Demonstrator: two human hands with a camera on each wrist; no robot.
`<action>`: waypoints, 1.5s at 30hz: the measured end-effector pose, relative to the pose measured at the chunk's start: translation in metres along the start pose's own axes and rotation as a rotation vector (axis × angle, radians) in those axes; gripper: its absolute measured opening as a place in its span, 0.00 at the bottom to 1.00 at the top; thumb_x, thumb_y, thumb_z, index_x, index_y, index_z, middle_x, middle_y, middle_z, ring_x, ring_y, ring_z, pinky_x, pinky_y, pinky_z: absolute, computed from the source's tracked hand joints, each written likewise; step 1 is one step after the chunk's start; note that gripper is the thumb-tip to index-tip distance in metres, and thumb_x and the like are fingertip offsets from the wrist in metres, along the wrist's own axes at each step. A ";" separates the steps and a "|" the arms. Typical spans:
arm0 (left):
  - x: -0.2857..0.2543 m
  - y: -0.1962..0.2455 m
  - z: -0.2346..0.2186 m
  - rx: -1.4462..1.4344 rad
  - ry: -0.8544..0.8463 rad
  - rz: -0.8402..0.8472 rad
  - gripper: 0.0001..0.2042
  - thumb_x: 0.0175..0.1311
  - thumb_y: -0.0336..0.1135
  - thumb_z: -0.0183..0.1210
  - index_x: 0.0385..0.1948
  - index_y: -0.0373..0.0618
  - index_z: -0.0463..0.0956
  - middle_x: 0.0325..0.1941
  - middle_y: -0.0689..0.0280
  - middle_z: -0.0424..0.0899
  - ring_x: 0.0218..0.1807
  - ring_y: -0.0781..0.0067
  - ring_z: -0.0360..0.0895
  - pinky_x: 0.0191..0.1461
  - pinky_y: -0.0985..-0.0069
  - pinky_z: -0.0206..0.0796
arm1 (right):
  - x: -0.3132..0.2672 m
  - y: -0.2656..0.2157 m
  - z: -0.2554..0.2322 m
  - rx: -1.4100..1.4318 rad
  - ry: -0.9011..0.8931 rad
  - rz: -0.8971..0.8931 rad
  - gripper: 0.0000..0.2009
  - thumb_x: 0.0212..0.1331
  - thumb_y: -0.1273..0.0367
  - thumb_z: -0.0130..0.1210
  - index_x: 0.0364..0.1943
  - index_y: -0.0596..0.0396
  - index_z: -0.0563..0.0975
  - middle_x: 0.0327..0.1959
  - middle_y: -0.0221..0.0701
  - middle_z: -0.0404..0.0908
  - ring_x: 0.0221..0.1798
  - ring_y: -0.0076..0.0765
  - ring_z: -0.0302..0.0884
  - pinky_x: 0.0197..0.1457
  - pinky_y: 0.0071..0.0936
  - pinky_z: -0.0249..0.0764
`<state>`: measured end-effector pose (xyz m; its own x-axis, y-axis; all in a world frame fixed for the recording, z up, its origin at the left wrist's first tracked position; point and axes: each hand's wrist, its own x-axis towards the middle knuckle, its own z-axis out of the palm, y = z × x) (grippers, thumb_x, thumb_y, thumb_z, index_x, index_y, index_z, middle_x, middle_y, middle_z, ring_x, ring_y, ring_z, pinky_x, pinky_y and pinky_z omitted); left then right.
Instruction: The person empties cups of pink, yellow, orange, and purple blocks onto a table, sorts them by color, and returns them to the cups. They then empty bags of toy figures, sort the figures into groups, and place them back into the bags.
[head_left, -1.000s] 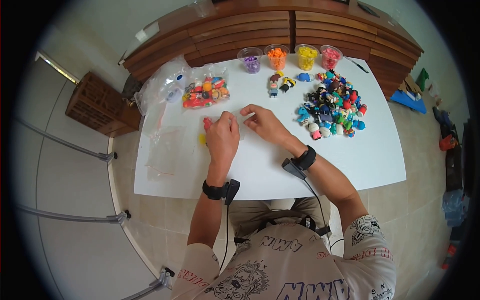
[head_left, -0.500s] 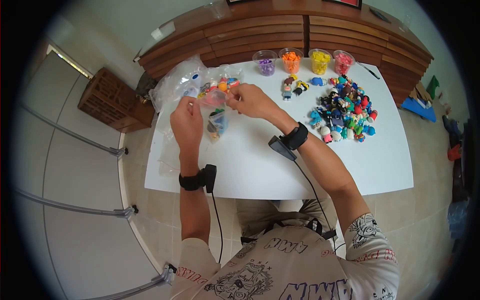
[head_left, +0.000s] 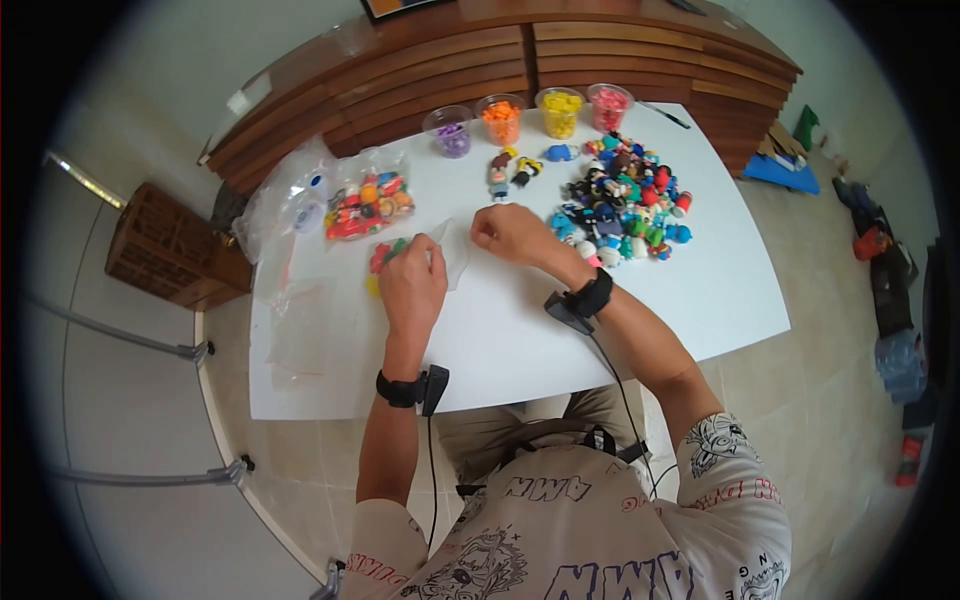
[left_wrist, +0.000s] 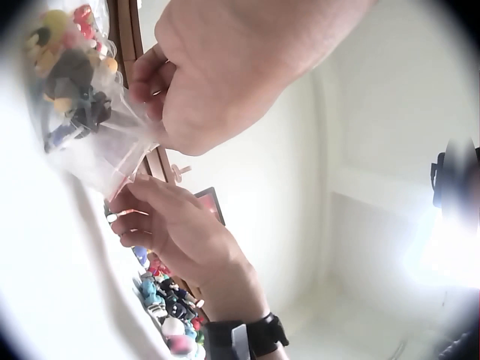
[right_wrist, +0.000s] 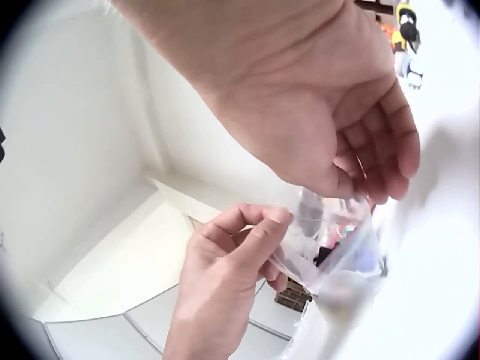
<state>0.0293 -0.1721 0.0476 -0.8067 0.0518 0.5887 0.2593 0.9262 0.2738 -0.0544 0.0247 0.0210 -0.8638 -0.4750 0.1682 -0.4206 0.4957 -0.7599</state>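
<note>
Between both hands is a clear plastic bag with several small toy figures inside, dark, yellow and red ones among them. My left hand pinches one side of its mouth; in the right wrist view the left thumb and fingers meet on the film. On the opposite side, my right hand pinches the bag's edge, its fingertips at a reddish strip in the left wrist view. From the head view, the left hand partly covers the bag and the coloured figures.
Beyond the left hand lies a filled bag of toys beside crumpled clear plastic. A heap of figures covers the right of the white table. Cups of purple, orange, yellow and pink pieces line the back.
Both hands came together over the bag, then lifted it with the figures showing below. Since then they have moved right and closer to the body, still holding it.
</note>
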 end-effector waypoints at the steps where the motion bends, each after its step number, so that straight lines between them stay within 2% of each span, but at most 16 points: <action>1: 0.000 0.001 0.002 -0.016 -0.003 0.005 0.04 0.67 0.32 0.63 0.36 0.44 0.80 0.22 0.55 0.81 0.26 0.47 0.80 0.32 0.55 0.71 | -0.013 0.002 -0.018 -0.176 0.073 -0.003 0.09 0.62 0.65 0.61 0.36 0.55 0.85 0.33 0.40 0.89 0.38 0.51 0.87 0.44 0.45 0.81; 8: -0.007 0.006 0.003 -0.027 -0.106 -0.043 0.04 0.66 0.29 0.61 0.37 0.41 0.81 0.26 0.50 0.85 0.31 0.43 0.84 0.36 0.53 0.75 | -0.140 0.021 -0.114 -0.517 0.127 0.115 0.12 0.60 0.66 0.65 0.45 0.56 0.80 0.43 0.45 0.84 0.45 0.57 0.85 0.48 0.51 0.80; 12: -0.008 0.011 0.004 -0.021 -0.135 -0.050 0.07 0.64 0.29 0.62 0.41 0.40 0.81 0.29 0.50 0.85 0.32 0.42 0.84 0.38 0.53 0.75 | -0.166 0.064 -0.085 -0.686 0.061 0.049 0.19 0.60 0.67 0.66 0.53 0.57 0.77 0.49 0.45 0.83 0.45 0.58 0.85 0.50 0.51 0.81; 14: -0.004 0.020 0.007 -0.019 -0.161 -0.065 0.08 0.64 0.30 0.63 0.42 0.40 0.81 0.31 0.50 0.85 0.35 0.42 0.84 0.40 0.53 0.75 | -0.149 0.056 -0.076 -0.573 0.054 0.089 0.23 0.59 0.69 0.66 0.58 0.58 0.75 0.52 0.47 0.82 0.46 0.59 0.85 0.51 0.51 0.81; 16: -0.002 0.030 0.007 0.016 0.047 0.043 0.12 0.64 0.31 0.64 0.46 0.39 0.80 0.38 0.51 0.83 0.43 0.44 0.82 0.47 0.56 0.75 | -0.137 0.029 -0.081 -0.450 0.103 0.072 0.23 0.59 0.69 0.66 0.58 0.58 0.75 0.52 0.47 0.82 0.46 0.59 0.85 0.50 0.51 0.81; 19: -0.004 0.050 0.004 -0.084 -0.050 0.018 0.14 0.65 0.33 0.65 0.49 0.38 0.80 0.51 0.48 0.84 0.50 0.48 0.83 0.51 0.58 0.75 | -0.123 0.017 -0.098 -0.320 0.050 0.085 0.23 0.61 0.71 0.65 0.61 0.57 0.77 0.57 0.44 0.81 0.59 0.56 0.79 0.55 0.49 0.80; 21: -0.005 0.063 0.008 -0.186 -0.173 0.035 0.17 0.65 0.34 0.66 0.53 0.37 0.79 0.56 0.47 0.82 0.54 0.45 0.81 0.56 0.58 0.74 | -0.111 0.045 -0.118 -0.541 0.507 -0.204 0.23 0.60 0.69 0.65 0.60 0.58 0.76 0.52 0.46 0.81 0.55 0.55 0.81 0.54 0.46 0.80; 22: -0.008 0.070 0.010 -0.283 -0.304 0.047 0.21 0.65 0.35 0.67 0.57 0.37 0.78 0.61 0.46 0.80 0.59 0.43 0.80 0.61 0.58 0.73 | -0.103 0.056 -0.131 -0.572 0.521 -0.065 0.25 0.62 0.64 0.66 0.61 0.58 0.76 0.57 0.45 0.81 0.63 0.55 0.77 0.63 0.47 0.76; 26: -0.024 0.081 0.048 -0.269 -0.422 0.298 0.35 0.66 0.40 0.68 0.72 0.35 0.66 0.74 0.40 0.68 0.72 0.38 0.69 0.74 0.53 0.63 | -0.081 0.110 -0.098 -0.727 0.455 0.061 0.32 0.62 0.54 0.65 0.67 0.56 0.73 0.68 0.45 0.77 0.72 0.57 0.69 0.78 0.58 0.59; 28: -0.029 0.086 0.071 -0.220 -0.538 0.323 0.44 0.68 0.44 0.67 0.79 0.34 0.50 0.81 0.34 0.53 0.79 0.32 0.56 0.81 0.47 0.50 | -0.071 0.078 -0.091 -0.758 0.354 -0.007 0.32 0.62 0.56 0.66 0.68 0.55 0.72 0.67 0.44 0.77 0.73 0.58 0.68 0.78 0.52 0.62; 32: -0.024 0.091 0.091 -0.203 -0.514 0.232 0.43 0.70 0.44 0.65 0.78 0.30 0.49 0.80 0.28 0.49 0.79 0.27 0.55 0.80 0.45 0.50 | -0.042 0.079 -0.085 -0.626 0.274 -0.285 0.26 0.65 0.63 0.64 0.66 0.56 0.75 0.68 0.43 0.77 0.73 0.60 0.67 0.78 0.49 0.65; 37: -0.010 0.079 0.095 -0.146 -0.499 0.285 0.40 0.71 0.41 0.63 0.77 0.31 0.51 0.80 0.30 0.51 0.77 0.29 0.59 0.79 0.46 0.53 | -0.043 0.083 -0.108 -0.451 0.266 -0.313 0.24 0.60 0.62 0.67 0.60 0.57 0.80 0.68 0.45 0.77 0.73 0.58 0.69 0.76 0.48 0.67; 39: -0.003 0.074 0.094 -0.114 -0.539 0.212 0.37 0.73 0.37 0.61 0.78 0.35 0.53 0.80 0.32 0.53 0.77 0.30 0.60 0.79 0.48 0.54 | -0.062 0.093 -0.137 -0.497 0.555 -0.240 0.23 0.60 0.61 0.67 0.58 0.58 0.80 0.62 0.46 0.81 0.66 0.60 0.76 0.71 0.49 0.72; 41: 0.000 0.068 0.097 -0.129 -0.527 0.189 0.35 0.73 0.34 0.59 0.79 0.38 0.53 0.80 0.33 0.54 0.77 0.30 0.60 0.79 0.49 0.54 | -0.089 0.099 -0.179 -0.549 0.497 0.183 0.22 0.60 0.61 0.67 0.56 0.57 0.81 0.54 0.45 0.84 0.56 0.59 0.82 0.63 0.47 0.79; 43: 0.004 0.066 0.101 -0.092 -0.489 0.206 0.34 0.71 0.32 0.60 0.77 0.36 0.56 0.78 0.34 0.57 0.75 0.31 0.64 0.77 0.49 0.57 | -0.120 0.131 -0.187 -0.712 0.704 0.549 0.19 0.60 0.63 0.66 0.53 0.57 0.82 0.46 0.44 0.85 0.49 0.57 0.84 0.54 0.47 0.82; 45: 0.012 0.071 0.101 -0.112 -0.522 0.185 0.34 0.72 0.32 0.59 0.78 0.37 0.55 0.79 0.33 0.57 0.76 0.31 0.62 0.78 0.49 0.56 | -0.148 0.173 -0.191 -0.644 0.682 0.488 0.18 0.61 0.64 0.64 0.53 0.58 0.82 0.45 0.45 0.86 0.48 0.56 0.85 0.53 0.46 0.82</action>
<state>-0.0154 -0.0675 -0.0030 -0.8909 0.4133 0.1884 0.4528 0.8405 0.2975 -0.0518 0.3195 -0.0159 -0.8679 0.2900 0.4032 0.1195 0.9099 -0.3972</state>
